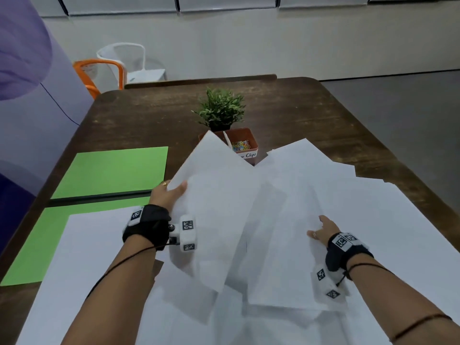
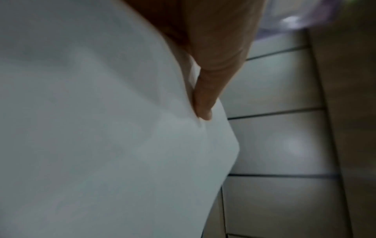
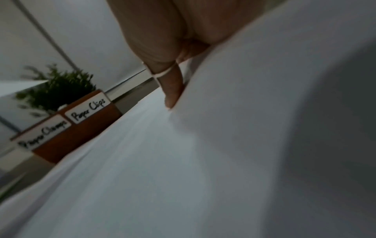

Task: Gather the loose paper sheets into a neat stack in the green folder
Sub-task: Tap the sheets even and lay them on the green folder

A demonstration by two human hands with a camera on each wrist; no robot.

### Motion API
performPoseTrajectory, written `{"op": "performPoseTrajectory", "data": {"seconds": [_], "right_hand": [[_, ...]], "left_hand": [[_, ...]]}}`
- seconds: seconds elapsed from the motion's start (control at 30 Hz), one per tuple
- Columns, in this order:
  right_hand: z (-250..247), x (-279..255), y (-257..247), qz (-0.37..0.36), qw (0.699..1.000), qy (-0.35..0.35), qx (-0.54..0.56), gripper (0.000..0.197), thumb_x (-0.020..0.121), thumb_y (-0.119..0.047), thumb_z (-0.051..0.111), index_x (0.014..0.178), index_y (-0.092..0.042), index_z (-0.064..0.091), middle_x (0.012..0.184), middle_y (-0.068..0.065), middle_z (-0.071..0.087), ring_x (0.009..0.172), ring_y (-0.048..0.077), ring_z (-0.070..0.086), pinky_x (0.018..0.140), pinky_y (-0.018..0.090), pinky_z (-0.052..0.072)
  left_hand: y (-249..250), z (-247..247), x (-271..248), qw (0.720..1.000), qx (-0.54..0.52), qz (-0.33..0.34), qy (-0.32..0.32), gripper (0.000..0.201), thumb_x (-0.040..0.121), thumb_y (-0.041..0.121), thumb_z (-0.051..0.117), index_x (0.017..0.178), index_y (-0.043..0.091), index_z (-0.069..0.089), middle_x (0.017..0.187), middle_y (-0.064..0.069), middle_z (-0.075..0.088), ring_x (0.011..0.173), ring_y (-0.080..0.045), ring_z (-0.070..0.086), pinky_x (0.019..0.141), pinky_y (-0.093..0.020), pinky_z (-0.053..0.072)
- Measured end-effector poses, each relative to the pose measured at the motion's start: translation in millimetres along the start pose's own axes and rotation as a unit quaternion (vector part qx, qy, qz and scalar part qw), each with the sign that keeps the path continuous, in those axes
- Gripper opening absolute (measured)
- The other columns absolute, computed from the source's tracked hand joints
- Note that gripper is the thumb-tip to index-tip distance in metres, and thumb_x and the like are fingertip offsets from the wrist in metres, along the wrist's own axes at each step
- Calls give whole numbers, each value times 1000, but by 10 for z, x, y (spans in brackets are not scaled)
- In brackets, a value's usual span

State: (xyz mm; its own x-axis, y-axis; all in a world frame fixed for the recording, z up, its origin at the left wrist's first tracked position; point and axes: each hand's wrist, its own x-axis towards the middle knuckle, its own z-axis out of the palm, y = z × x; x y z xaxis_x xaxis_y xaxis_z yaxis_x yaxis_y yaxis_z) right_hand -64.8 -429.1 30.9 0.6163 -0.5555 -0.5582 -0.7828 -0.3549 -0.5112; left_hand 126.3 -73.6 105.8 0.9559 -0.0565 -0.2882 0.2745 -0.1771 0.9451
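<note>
The green folder [image 1: 112, 170] lies open on the left of the table, and a white sheet [image 1: 94, 240] covers part of its near half. My left hand [image 1: 171, 192] grips the left edge of a raised bundle of white sheets [image 1: 224, 207], thumb on top. In the left wrist view a finger [image 2: 203, 103] presses against that paper [image 2: 101, 128]. My right hand [image 1: 321, 230] holds the right edge of another lifted bundle of sheets [image 1: 281, 245]. A ringed finger [image 3: 173, 90] lies along this paper [image 3: 223, 145]. More loose sheets [image 1: 373, 220] are spread under and around both hands.
A small potted plant [image 1: 220, 108] and an orange box of paper clips [image 1: 242, 143] stand just behind the raised sheets. The dark wooden table [image 1: 298, 108] is bare at the back. An orange chair [image 1: 104, 70] and a white chair [image 1: 129, 58] stand beyond its far left corner.
</note>
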Motion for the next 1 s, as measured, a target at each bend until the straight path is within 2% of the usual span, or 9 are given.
{"op": "performPoseTrajectory", "data": {"seconds": [0.07, 0.17, 0.23, 0.37, 0.53, 0.67, 0.8, 0.9, 1.0], "right_hand": [[100, -71, 98, 17, 997, 25, 64, 73, 90, -11, 60, 147, -4, 16, 150, 17, 27, 137, 31, 31, 110, 34, 26], [286, -170, 167, 17, 992, 37, 124, 66, 93, -4, 51, 147, -3, 14, 150, 19, 26, 137, 31, 30, 110, 31, 24], [426, -217, 159, 11, 993, 21, 120, 63, 95, -3, 46, 147, -1, 12, 150, 18, 26, 137, 30, 30, 110, 29, 23], [634, -275, 69, 0, 992, -1, 130, 52, 100, -12, 37, 147, -4, 16, 151, 16, 27, 137, 28, 30, 108, 27, 24], [755, -301, -68, -5, 980, 20, 196, 45, 101, -20, 36, 142, -5, 27, 143, 18, 38, 129, 29, 39, 102, 29, 31], [892, -343, -131, -7, 976, -46, 213, 82, 88, -47, 56, 147, -5, 16, 152, 11, 26, 139, 27, 27, 112, 36, 24], [983, -332, -84, -49, 986, -9, 160, 80, 85, -16, 67, 147, -1, 18, 151, 13, 27, 139, 25, 28, 113, 30, 24], [883, -369, -78, -100, 968, 6, 232, 44, 81, 1, 67, 123, 2, 54, 116, 10, 60, 106, 25, 59, 82, 14, 49], [673, -440, -121, -148, 946, -19, 289, 21, 79, 7, 67, 97, -3, 66, 81, -2, 69, 73, 12, 62, 59, 9, 49]], "left_hand": [[-201, -11, 52, 998, 13, -60, 18, 17, 87, 15, 65, 99, 4, 60, 101, -13, 62, 78, -26, 60, 56, -19, 50], [-659, 52, 69, 977, 165, -139, -5, 53, 88, 35, 63, 125, -1, 53, 129, -13, 54, 116, -29, 54, 87, -24, 43], [-879, 172, -44, 965, 187, -182, -12, 55, 88, 38, 61, 128, 1, 52, 130, -16, 54, 121, -31, 51, 94, -31, 42], [-1077, 543, -213, 943, 288, -162, -37, 61, 89, 39, 56, 134, 1, 44, 142, -18, 41, 128, -33, 43, 104, -34, 34], [-1085, 844, -377, 903, 404, -136, -48, 63, 83, 30, 64, 132, 2, 36, 136, -18, 36, 120, -35, 47, 98, -37, 41], [-1190, 921, -436, 908, 394, -102, -95, 50, 77, 23, 63, 122, 5, 50, 124, -14, 54, 109, -32, 57, 90, -34, 50], [-1246, 860, -471, 914, 380, -84, -116, 49, 83, 20, 60, 129, 7, 50, 124, -14, 58, 111, -29, 57, 92, -29, 47], [-1237, 757, -439, 936, 311, -117, -111, 78, 81, 32, 69, 143, 8, 28, 134, -13, 50, 123, -27, 48, 102, -31, 38], [-1147, 634, -356, 954, 269, -85, -100, 102, 67, 49, 77, 145, 9, 25, 145, -15, 35, 133, -28, 36, 109, -39, 33]]}}
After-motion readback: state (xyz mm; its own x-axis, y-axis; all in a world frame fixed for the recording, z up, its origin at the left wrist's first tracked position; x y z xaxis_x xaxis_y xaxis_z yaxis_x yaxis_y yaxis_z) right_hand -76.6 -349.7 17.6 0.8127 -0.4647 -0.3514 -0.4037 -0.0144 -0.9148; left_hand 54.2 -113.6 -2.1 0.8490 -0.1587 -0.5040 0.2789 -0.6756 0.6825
